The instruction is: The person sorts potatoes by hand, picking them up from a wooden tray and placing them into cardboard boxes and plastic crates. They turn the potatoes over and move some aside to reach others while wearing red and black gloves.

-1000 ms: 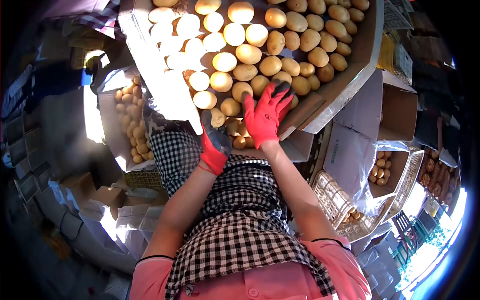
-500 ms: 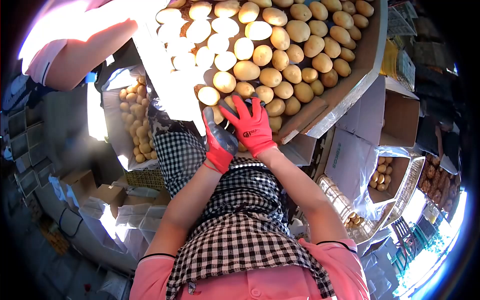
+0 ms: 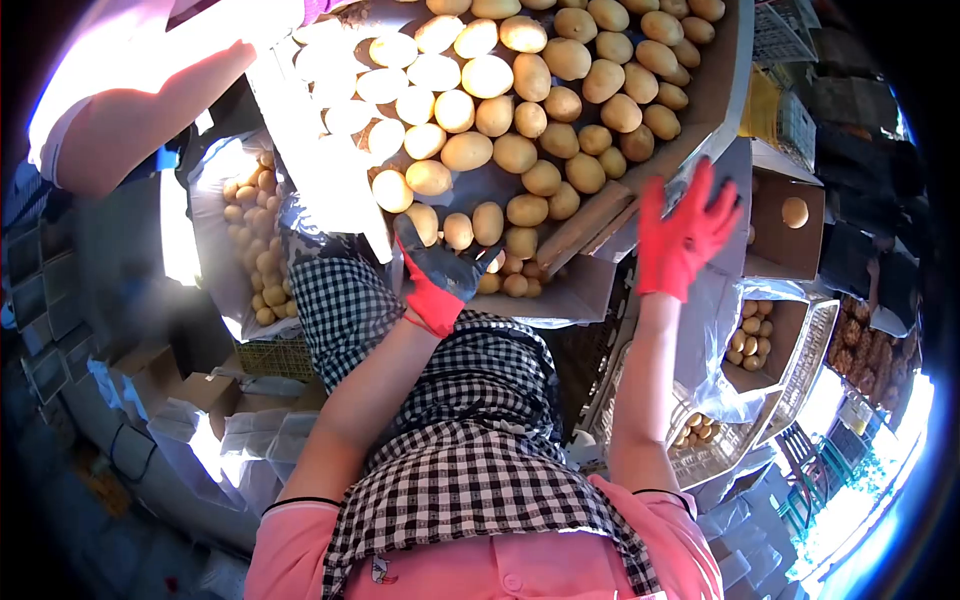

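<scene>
Sorting step: right red-gloved hand (image 3: 685, 235) is spread open beside an airborne yellow potato (image 3: 795, 212) above the brown cardboard box (image 3: 800, 250). Left grey-palmed gloved hand (image 3: 440, 275) rests open among pale potatoes (image 3: 520, 150) on the cardboard sorting tray (image 3: 720, 80). Next calls for gripping 1 more.

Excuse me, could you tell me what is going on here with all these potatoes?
A person in red gloves stands at a large cardboard tray heaped with yellow potatoes. The left hand rests among the potatoes at the tray's near edge. The right hand is open, raised toward a brown cardboard box where a single potato appears. Another person's bare arm reaches in on the left.
</scene>
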### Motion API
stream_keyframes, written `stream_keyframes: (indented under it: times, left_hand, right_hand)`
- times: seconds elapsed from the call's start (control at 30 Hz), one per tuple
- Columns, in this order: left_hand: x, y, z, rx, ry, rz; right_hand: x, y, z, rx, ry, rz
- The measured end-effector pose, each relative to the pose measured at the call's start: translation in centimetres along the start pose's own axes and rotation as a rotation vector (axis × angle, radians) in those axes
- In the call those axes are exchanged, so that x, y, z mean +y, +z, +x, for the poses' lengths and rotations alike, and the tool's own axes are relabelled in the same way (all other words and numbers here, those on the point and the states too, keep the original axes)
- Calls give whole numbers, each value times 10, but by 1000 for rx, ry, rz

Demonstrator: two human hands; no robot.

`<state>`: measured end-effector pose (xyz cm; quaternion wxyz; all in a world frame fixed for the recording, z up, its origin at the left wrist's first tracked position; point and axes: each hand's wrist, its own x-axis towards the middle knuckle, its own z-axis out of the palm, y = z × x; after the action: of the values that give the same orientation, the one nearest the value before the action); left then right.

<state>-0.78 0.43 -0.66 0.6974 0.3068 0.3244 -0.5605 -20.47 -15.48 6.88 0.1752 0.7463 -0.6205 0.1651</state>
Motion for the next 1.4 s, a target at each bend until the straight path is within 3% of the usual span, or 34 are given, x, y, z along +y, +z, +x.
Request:
stream_keyframes:
  times: [0.07, 0.1, 0.13, 0.17, 0.2, 0.23, 0.33, 0.37, 0.4, 0.47, 0.53, 0.6, 0.63, 0.67, 0.7, 0.73, 0.8, 0.87, 0.9, 0.93, 0.97, 1.07, 1.13, 1.17, 1.2, 1.23, 1.27, 1.3, 1.33, 1.37, 1.4]
  left_hand:
    - [-1, -16, -2, -180, -23, 69]
    - [-3, -15, -7, -151, 53, 156]
    - [-1, -34, 4, -150, 50, 163]
    - [4, -69, 26, -138, 104, 261]
    - [7, -88, 39, -126, 156, 358]
    - [7, -87, 32, 57, 262, 467]
    - [7, -30, 10, 39, 296, 378]
    - [8, -20, 8, -100, 412, 429]
    - [14, -9, 3, -76, 244, 346]
    - [16, -17, 15, -187, 303, 349]
    - [16, -25, 18, -204, 321, 426]
    - [23, -19, 5, -197, -10, 277]
    - [23, -2, -4, -46, -106, 219]
    - [22, -4, 0, -53, -114, 227]
    - [22, -9, 7, -109, -139, 128]
    - [23, -9, 12, -164, -167, 29]
    - [21, 2, 12, -240, -67, 181]
    - [26, -13, 27, -416, -194, -124]
    - [24, -4, 21, -426, -141, 11]
    - [26, -7, 18, -508, -140, 114]
    - [25, -10, 18, -520, -148, 114]
    - [23, -32, 38, -559, -178, 59]
    - [24, -35, 45, -544, -97, 231]
    - [27, -17, 31, -618, -308, 16]
    - [27, -16, 29, -556, -99, 311]
    - [23, -15, 29, -516, 11, 465]
    - [20, -10, 29, -485, 123, 617]
    - [20, -2, 20, -488, -45, 361]
    - [19, -10, 25, -703, 490, 1179]
    - [22, -8, 25, -785, 490, 1184]
    - [26, -7, 25, -734, 341, 890]
  right_hand:
    - [-75, 16, -34, -136, -284, 286]
    - [-98, 23, -58, -359, -338, 355]
    - [-116, 30, -86, -512, -251, 552]
    - [-127, 19, -101, -593, -289, 442]
    - [-128, 14, -102, -582, -338, 436]
    - [-124, 20, -93, -517, -223, 462]
    - [-131, 49, -67, -421, 29, 511]
    - [-140, 51, -82, -452, -88, 525]
    - [-142, 43, -101, -498, -238, 606]
    - [-142, 29, -114, -555, -210, 449]
    - [-135, 32, -77, -178, -148, 553]
    - [-145, 32, -15, -492, -211, 781]
    - [-157, 41, -3, -561, -297, 628]
    - [-174, 49, 6, -622, -381, 472]
    - [-186, 62, 0, -845, -151, 614]
    - [-196, 76, -12, -722, -1, 726]
    - [-177, 61, -27, -662, -335, 554]
    - [-141, 34, -46, -345, -407, 831]
    - [-116, 6, -38, -204, -348, 924]
    - [-83, -3, -28, 71, -305, 818]
    - [-42, -13, -9, 206, -218, 608]
    - [36, -18, 39, 161, 272, -164]
    - [16, 2, 46, 93, -101, 143]
    - [-22, 15, 46, 48, -237, 336]
    - [-54, 29, 46, -49, -322, 520]
    - [-85, 33, 44, -298, -298, 591]
    - [-105, 42, 43, -274, -280, 596]
    - [-118, 57, 38, -337, -255, 513]
    - [-124, 76, 40, -384, -221, 419]
    - [-125, 91, 51, -420, -175, 315]
    - [-120, 91, 56, -456, -184, 382]
